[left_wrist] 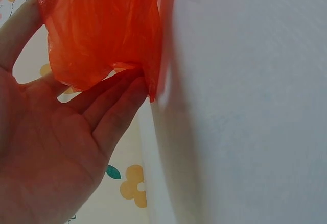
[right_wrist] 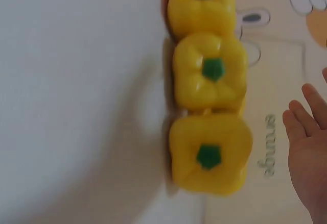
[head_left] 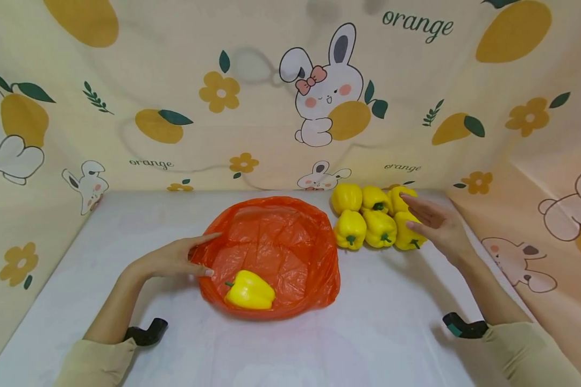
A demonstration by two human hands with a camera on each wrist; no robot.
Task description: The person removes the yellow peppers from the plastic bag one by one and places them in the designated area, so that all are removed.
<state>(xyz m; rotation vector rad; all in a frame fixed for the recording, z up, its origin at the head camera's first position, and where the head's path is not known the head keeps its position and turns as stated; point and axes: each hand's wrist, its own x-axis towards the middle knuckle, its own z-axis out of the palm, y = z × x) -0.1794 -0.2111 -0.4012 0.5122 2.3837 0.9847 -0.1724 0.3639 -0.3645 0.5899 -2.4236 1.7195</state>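
A thin orange-red plastic bag (head_left: pixel 290 258) stands on the table with its mouth spread wide and its rim rolled. Inside it, near the front edge, a yellow bell pepper (head_left: pixel 249 291) lies on its side, green stem to the left. My left hand (head_left: pixel 167 258) holds the bag's left side, with thumb and fingers about the rim; the left wrist view shows fingertips (left_wrist: pixel 135 83) against the plastic. Over on the right, my right hand (head_left: pixel 438 226) hovers beside a cluster of yellow bell peppers (head_left: pixel 380 228), fingers extended and nothing in it. It partly covers the rightmost peppers in the head view.
The peppers stand in two rows at the back right, close against the bag's right side. A white table surface (head_left: pixel 382 328) reaches toward me. Printed cloth (head_left: pixel 261 129) with rabbits and fruit rises behind and on both sides.
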